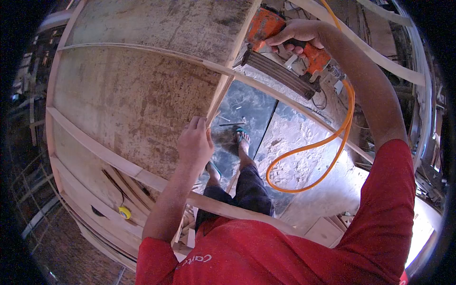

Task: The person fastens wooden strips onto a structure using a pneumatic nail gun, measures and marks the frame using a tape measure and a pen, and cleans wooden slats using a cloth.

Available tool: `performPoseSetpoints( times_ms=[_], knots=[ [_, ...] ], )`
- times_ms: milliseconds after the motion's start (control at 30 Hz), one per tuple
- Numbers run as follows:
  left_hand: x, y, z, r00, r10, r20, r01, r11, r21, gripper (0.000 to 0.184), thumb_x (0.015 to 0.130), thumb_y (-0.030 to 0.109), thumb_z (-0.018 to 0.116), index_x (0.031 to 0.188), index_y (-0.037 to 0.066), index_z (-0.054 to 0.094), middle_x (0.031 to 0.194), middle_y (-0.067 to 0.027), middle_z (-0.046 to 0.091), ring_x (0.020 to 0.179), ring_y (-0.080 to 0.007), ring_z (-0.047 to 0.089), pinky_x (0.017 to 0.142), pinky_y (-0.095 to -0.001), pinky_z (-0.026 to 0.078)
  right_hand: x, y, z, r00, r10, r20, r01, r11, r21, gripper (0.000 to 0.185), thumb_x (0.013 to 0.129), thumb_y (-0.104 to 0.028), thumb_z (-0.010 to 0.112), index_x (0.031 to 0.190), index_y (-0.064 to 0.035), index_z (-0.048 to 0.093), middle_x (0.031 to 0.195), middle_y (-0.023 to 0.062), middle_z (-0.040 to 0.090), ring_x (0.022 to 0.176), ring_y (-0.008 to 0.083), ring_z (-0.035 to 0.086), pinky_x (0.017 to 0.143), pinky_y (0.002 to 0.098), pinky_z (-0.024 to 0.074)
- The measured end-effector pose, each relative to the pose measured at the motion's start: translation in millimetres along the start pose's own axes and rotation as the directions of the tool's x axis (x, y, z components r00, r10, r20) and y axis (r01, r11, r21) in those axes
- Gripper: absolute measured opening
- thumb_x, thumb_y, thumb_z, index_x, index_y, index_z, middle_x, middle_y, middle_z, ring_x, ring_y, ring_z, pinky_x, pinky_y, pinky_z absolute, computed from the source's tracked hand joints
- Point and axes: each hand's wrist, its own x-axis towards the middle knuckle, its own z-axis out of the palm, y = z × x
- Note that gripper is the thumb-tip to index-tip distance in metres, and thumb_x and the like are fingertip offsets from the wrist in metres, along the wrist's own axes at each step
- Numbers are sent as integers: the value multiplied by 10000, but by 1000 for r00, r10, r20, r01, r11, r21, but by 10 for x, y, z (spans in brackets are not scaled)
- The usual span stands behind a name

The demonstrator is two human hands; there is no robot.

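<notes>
In my right hand [299, 37] is an orange nail gun [314, 58], its fingers wrapped round the handle and its nose end at a wooden strip near the top. A ribbed dark magazine [279, 73] hangs below the tool, and an orange hose [346, 128] loops down from it. My left hand [195, 141] is closed round the edge of an upright wooden strip [219, 97], beside a stained plywood panel [137, 104]. The strip belongs to a frame of thin wooden bars [102, 145].
A yellow tape measure [124, 212] lies on the lower left panel near some dark strips. Below the frame my sandalled feet [243, 137] stand on a dusty floor [304, 142]. Another long bar [375, 52] crosses the upper right; wood pieces [327, 230] lie lower right.
</notes>
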Motion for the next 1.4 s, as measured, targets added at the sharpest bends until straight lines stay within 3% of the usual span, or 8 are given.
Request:
performPoseSetpoints(
  times_ms=[600,867,1067,1133,1400],
  knots=[
    [-15,-27,27,998,31,-50,-32,999,-18,277,852,77,662,1115,15,602,1051,-154,621,885,-388,659,745,-470,551,100,57,18,997,57,45,-60,997,52,396,898,-464,743,893,-75,668,557,-78,436,413,34,363,411,226,313],
    [-2,19,5,1000,-9,-3,9,1000,-13,278,872,95,650,1131,11,594,1056,-160,618,900,-392,657,749,-472,549,294,154,-42,963,17,271,-47,994,103,445,923,-494,698,979,-57,636,536,-89,439,398,33,376,416,257,366],
    [-7,-3,45,1000,-18,11,18,1000,4,283,872,113,656,1134,22,597,1069,-151,617,908,-389,658,754,-472,548,284,148,-13,971,67,229,-90,992,91,462,895,-512,725,967,-65,637,552,-101,429,405,20,361,422,253,360],
    [-22,-14,81,997,21,-77,-20,1000,14,286,869,113,660,1133,25,595,1070,-149,615,908,-388,658,752,-473,547,288,153,-9,970,70,234,-96,990,101,455,891,-508,730,965,-68,638,555,-102,422,408,19,357,421,251,357],
    [11,36,2,1000,-16,14,16,1000,-9,237,864,109,665,1068,25,578,1070,-149,616,891,-391,662,742,-483,545,389,159,-56,957,85,276,-115,989,93,442,890,-473,743,932,-51,620,556,-92,413,405,25,369,410,246,353]
  ],
)
